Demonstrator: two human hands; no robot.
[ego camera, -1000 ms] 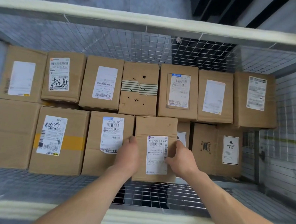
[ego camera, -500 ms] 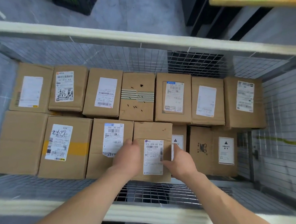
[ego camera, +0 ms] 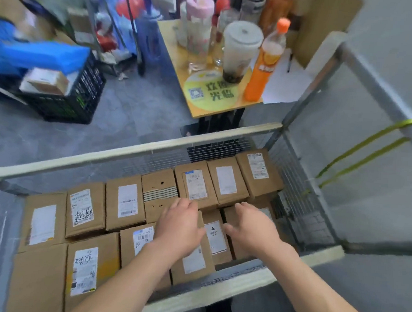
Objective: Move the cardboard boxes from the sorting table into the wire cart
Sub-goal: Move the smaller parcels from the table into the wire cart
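The wire cart (ego camera: 133,152) fills the lower half of the view, packed with several cardboard boxes in two rows. The box with the white label (ego camera: 193,260) lies in the near row, below my left forearm. My left hand (ego camera: 180,223) hovers above it with fingers spread, holding nothing. My right hand (ego camera: 250,227) is open too, above the box marked with a black triangle (ego camera: 216,237). A box with striped tape (ego camera: 160,191) sits in the far row just beyond my left hand.
Beyond the cart stands a yellow table (ego camera: 181,66) with cups and an orange bottle (ego camera: 265,61). A black crate (ego camera: 67,101) with blue items sits on the grey floor at left. Green straps (ego camera: 365,142) hang on the cart's right wire side.
Both hands have let go of the labelled box and lifted off it with fingers spread. The camera has tilted up and turned, bringing the yellow table and the crate into view.
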